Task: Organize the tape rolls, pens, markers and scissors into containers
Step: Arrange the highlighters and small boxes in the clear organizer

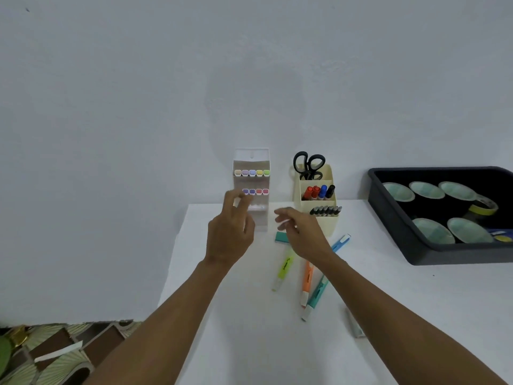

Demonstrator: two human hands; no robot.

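A white tiered marker rack (252,162) stands against the wall with two rows of pastel markers in it. My left hand (231,232) hovers in front of its lower tiers, fingers apart and holding nothing. My right hand (301,232) is beside it, fingers loosely spread and empty, above a teal marker (280,237). A yellow highlighter (283,269), an orange one (306,283), a teal one (316,297) and a blue pen (342,242) lie on the table. A cream organizer (330,229) holds black scissors (308,165), coloured markers and dark pens.
A black tray (416,245) at the right holds several green tape rolls and one yellow roll (484,208). A pale object (355,325) lies near my right forearm. The white table (249,343) ends at its left edge; patterned boxes (55,351) sit below left.
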